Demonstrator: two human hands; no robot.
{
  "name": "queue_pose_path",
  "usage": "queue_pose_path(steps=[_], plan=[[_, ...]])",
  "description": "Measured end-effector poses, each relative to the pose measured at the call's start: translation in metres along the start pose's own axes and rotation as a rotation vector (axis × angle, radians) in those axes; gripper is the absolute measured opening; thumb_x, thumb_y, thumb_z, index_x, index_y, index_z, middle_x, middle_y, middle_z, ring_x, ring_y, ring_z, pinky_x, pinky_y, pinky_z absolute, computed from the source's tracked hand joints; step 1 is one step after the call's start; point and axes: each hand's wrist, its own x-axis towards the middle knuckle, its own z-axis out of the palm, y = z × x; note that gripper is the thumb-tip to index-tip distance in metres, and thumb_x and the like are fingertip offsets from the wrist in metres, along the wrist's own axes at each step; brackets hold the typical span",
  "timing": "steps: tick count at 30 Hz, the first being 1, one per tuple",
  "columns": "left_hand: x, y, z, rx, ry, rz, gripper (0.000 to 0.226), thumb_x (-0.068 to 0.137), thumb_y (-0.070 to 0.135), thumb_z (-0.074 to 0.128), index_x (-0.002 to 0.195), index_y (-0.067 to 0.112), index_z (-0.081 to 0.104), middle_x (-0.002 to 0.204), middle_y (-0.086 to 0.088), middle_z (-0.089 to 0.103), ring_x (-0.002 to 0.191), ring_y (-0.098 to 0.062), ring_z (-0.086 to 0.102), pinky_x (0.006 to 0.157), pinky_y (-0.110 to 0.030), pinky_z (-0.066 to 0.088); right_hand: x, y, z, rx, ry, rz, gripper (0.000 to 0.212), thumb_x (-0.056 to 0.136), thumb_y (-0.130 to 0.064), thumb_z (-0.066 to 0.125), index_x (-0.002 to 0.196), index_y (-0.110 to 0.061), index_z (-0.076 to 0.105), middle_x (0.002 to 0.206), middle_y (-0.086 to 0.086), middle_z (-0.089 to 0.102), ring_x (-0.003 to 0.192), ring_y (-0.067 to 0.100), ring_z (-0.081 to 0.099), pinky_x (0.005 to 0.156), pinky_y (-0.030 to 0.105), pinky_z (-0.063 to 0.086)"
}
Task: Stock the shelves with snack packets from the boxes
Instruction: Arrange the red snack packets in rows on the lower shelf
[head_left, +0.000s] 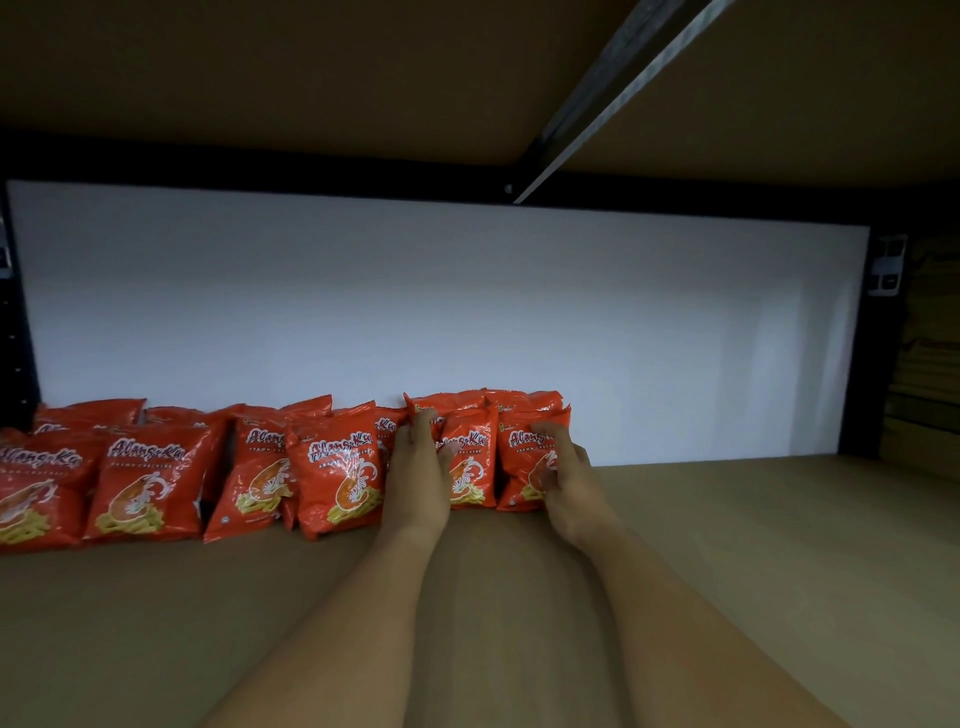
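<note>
Two hands grip upright packets: left hand (415, 470) the middle packet (470, 462), right hand (563, 475) the end packet (524, 452).

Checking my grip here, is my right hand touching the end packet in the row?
Touching. The head view shows the right hand with fingers curled over the front of the end packet, overlapping it with no gap.

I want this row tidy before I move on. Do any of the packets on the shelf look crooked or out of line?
Yes: the red prawn cracker packet left of centre tilts sideways, and the one beside it stands forward of the row.
</note>
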Motion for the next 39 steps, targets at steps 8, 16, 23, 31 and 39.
queue_pose_path(steps=[8,16,23,31,39], plan=[[-0.006,0.008,-0.007,0.19,0.031,0.082,0.058,0.102,0.033,0.053,0.153,0.017,0.032,0.15,-0.009,0.037,0.139,-0.028,0.032,0.111,-0.039,0.037,-0.004,-0.001,0.0,0.017,0.046,-0.027,0.049,0.099,-0.018,0.054,0.137,-0.044,0.037,0.151,0.008,0.027,0.136,0.03,0.038,0.109,0.046,0.041],[-0.02,-0.001,-0.051,0.629,0.161,0.021,0.076,0.092,0.043,0.063,0.155,0.025,0.025,0.16,-0.015,0.018,0.145,-0.037,0.016,0.112,-0.051,0.025,-0.019,-0.01,-0.006,-0.131,0.012,-0.05,0.072,0.088,-0.03,0.072,0.145,-0.044,0.03,0.158,0.003,0.014,0.144,0.031,0.02,0.114,0.048,0.032],[-0.029,-0.013,-0.072,0.635,0.032,-0.066,0.1,0.086,0.042,0.072,0.157,0.03,0.002,0.161,-0.02,-0.009,0.148,-0.041,-0.005,0.113,-0.057,0.024,-0.024,-0.012,-0.004,-0.358,0.009,-0.056,0.074,0.091,-0.037,0.066,0.15,-0.044,0.022,0.158,0.009,0.012,0.143,0.033,0.017,0.115,0.05,0.029],[-0.017,-0.04,-0.079,0.564,-0.123,0.2,0.086,0.085,0.034,0.076,0.155,0.017,0.029,0.161,-0.013,0.02,0.149,-0.034,0.003,0.118,-0.049,0.025,-0.021,-0.012,0.001,-0.461,0.013,-0.062,0.07,0.093,-0.038,0.063,0.151,-0.042,0.024,0.157,0.013,0.013,0.139,0.034,0.022,0.113,0.048,0.029],[-0.007,-0.06,-0.075,0.609,-0.241,0.236,0.097,0.096,0.041,0.059,0.154,0.023,-0.017,0.159,-0.003,-0.031,0.143,-0.029,-0.038,0.118,-0.047,-0.015,-0.012,-0.008,0.004,-0.46,-0.02,-0.026,0.082,0.096,-0.036,0.06,0.156,-0.037,0.004,0.16,0.014,0.004,0.143,0.036,0.02,0.115,0.049,0.028]])
